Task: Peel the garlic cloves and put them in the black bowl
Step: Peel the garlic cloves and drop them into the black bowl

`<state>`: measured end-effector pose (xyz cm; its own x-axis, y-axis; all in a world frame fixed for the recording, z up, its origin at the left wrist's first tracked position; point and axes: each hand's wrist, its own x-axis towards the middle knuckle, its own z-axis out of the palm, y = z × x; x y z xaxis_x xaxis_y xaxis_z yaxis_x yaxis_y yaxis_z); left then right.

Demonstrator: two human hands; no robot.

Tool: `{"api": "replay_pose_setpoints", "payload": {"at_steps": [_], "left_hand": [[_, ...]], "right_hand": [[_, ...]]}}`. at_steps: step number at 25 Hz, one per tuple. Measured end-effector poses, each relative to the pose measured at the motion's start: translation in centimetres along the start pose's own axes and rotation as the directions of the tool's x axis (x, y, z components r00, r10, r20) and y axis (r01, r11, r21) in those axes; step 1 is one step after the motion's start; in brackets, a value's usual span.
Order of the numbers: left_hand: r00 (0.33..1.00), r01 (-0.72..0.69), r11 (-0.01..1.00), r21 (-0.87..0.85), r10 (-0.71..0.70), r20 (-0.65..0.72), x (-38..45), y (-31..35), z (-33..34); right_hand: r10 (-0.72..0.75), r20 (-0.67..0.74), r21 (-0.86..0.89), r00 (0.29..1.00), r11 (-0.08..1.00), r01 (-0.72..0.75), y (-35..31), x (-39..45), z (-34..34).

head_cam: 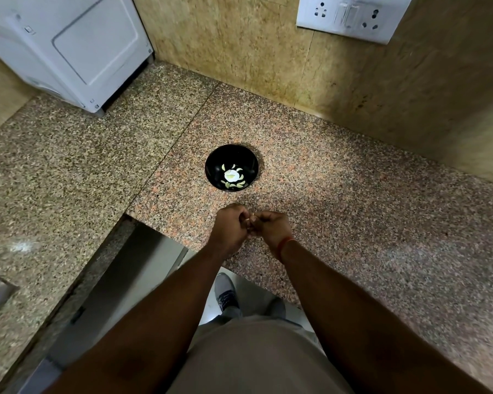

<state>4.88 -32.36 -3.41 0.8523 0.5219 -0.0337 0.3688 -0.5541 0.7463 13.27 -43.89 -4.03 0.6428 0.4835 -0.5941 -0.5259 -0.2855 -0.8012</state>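
A black bowl [231, 155] stands on the speckled granite counter [339, 194]. Inside it lie several pale peeled garlic cloves [239, 184] around a white patch at the bottom. Just in front of the bowl, my left hand [230, 227] and my right hand [271, 227] meet above the counter. Both have their fingers curled inward, pinching a small garlic clove [250, 220] between them. Only a sliver of the clove shows between the fingertips.
A white appliance [69, 49] stands at the back left against the tiled wall. A socket and switch plate [350, 17] is on the wall at the upper right. The counter has a cut-out edge at the lower left, with a shoe [225, 291] on the floor below.
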Motion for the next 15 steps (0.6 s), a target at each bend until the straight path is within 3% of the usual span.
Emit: {"api": "replay_pose_setpoints", "payload": {"at_steps": [5,12,15], "left_hand": [[0.999,-0.048,0.998,-0.033,0.047,-0.026,-0.01,0.31,-0.09],[0.996,0.079,0.994,-0.077,-0.076,0.037,0.7,0.25,0.22],[0.985,0.165,0.97,-0.18,-0.154,0.072,0.81,-0.15,0.4]], "right_hand": [[-0.017,-0.02,0.046,1.0,0.999,0.018,-0.57,-0.09,-0.01],[-0.042,-0.043,0.015,0.998,0.999,0.042,-0.49,-0.17,-0.01],[-0.063,-0.055,-0.002,0.996,0.998,0.063,-0.46,-0.1,0.0]]}}
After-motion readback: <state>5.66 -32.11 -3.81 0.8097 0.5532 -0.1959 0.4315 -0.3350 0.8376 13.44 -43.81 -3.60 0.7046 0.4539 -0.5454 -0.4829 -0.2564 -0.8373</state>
